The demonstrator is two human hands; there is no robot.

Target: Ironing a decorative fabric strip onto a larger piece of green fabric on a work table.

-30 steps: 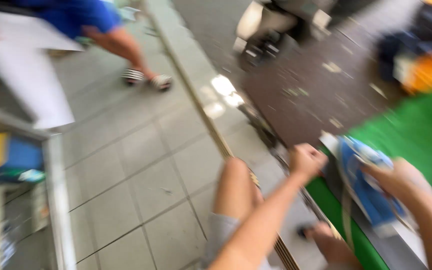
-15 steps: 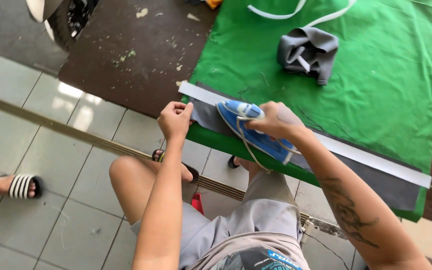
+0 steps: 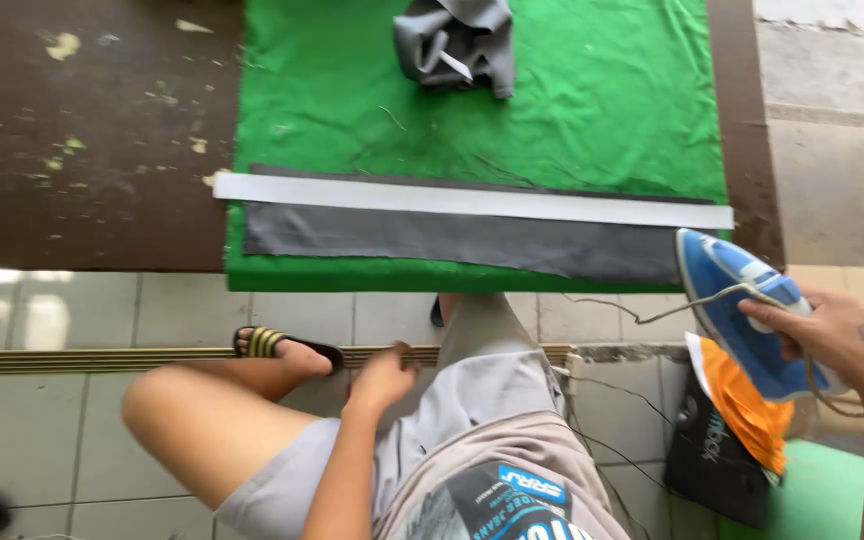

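We note the right hand [image 3: 832, 335] wrapped around the handle of a blue steam iron [image 3: 747, 310], grip clamped on it, holding the iron off the right end of the worktop [image 3: 92, 150], clear of the cloth, with its cord [image 3: 632, 318] trailing left. The left hand [image 3: 382, 380] rests loosely curled on the lap over grey shorts [image 3: 482, 400], holding nothing. On the worktop lies a green cloth [image 3: 572, 110]; along its near edge a long dark grey fabric strip [image 3: 452, 240] lies flat, with a white strip [image 3: 472, 200] touching its far side. A crumpled grey garment [image 3: 457, 40] sits further back. An orange cloth [image 3: 747, 400] lies below the iron.
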